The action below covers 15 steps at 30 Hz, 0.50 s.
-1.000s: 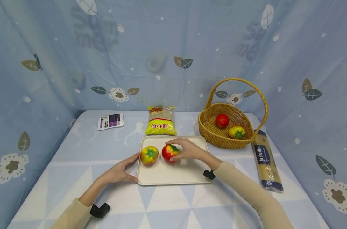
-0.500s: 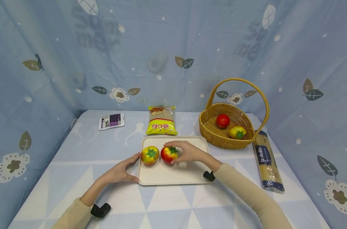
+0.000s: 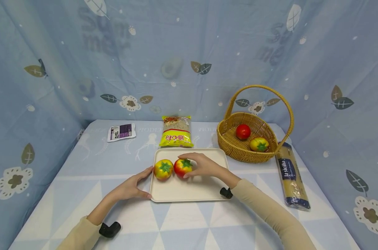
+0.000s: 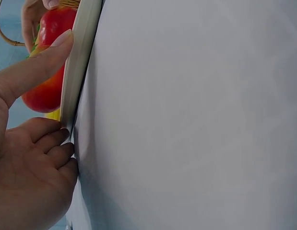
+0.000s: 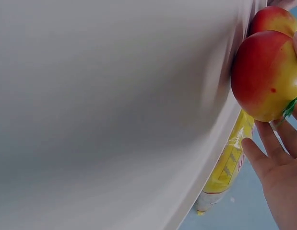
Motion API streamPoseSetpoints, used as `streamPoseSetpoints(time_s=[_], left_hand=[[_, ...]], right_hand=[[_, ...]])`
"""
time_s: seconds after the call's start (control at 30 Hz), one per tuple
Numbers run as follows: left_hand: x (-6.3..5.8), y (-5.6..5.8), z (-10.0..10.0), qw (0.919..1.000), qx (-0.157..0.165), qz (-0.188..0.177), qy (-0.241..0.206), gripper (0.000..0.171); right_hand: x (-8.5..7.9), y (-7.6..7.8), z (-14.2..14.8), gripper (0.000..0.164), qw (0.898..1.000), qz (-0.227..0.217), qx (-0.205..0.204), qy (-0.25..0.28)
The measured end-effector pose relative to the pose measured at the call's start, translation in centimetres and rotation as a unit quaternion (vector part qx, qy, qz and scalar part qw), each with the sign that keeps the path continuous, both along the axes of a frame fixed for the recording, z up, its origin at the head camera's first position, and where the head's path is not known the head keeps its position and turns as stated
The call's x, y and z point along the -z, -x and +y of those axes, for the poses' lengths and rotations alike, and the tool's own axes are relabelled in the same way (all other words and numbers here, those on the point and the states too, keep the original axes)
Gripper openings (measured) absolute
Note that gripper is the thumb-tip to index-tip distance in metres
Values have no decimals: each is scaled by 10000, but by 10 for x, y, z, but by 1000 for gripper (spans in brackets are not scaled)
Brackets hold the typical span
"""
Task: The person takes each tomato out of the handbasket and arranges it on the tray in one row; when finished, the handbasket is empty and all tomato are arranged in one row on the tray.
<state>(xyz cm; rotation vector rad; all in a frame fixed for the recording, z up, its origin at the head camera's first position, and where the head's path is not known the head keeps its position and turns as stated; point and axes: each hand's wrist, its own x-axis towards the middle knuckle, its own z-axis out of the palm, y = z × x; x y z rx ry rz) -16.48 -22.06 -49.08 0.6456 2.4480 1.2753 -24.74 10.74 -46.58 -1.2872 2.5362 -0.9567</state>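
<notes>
On the cream tray (image 3: 204, 194) lie two toy fruits, shaped like persimmons with green leafy tops. One is a mostly yellow fruit (image 3: 163, 169) near the tray's left side; close beside it is a red-and-yellow fruit (image 3: 182, 169). My right hand (image 3: 204, 165) holds the red-and-yellow fruit, fingers on its far side and thumb on its near side. In the right wrist view the red-and-yellow fruit (image 5: 263, 76) overlaps the other one. My left hand (image 3: 131, 187) touches the tray's left edge with spread fingers, its thumb at the front left corner.
Behind the tray lies a yellow pasta bag (image 3: 176, 132). A wicker basket (image 3: 239, 154) with a tall handle holds a red fruit (image 3: 243, 132) and a yellow one (image 3: 259, 144). A spaghetti pack (image 3: 292, 177) lies at the right, a small white-and-purple packet (image 3: 121, 132) at the back left.
My right hand has shifted the red-and-yellow fruit a little left, up close to the yellow fruit, and its top has turned slightly. The left hand has stayed at the tray edge.
</notes>
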Motion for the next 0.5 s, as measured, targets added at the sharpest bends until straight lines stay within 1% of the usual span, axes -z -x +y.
streamPoseSetpoints(time_s=[0.27, 0.5], left_hand=[[1, 1, 0, 10000, 36, 5, -57, 106], [1, 1, 0, 10000, 19, 26, -1, 106]], right_hand=[[0, 0, 0, 75, 10000, -27, 28, -61], [0, -1, 1, 78, 9999, -67, 28, -80]])
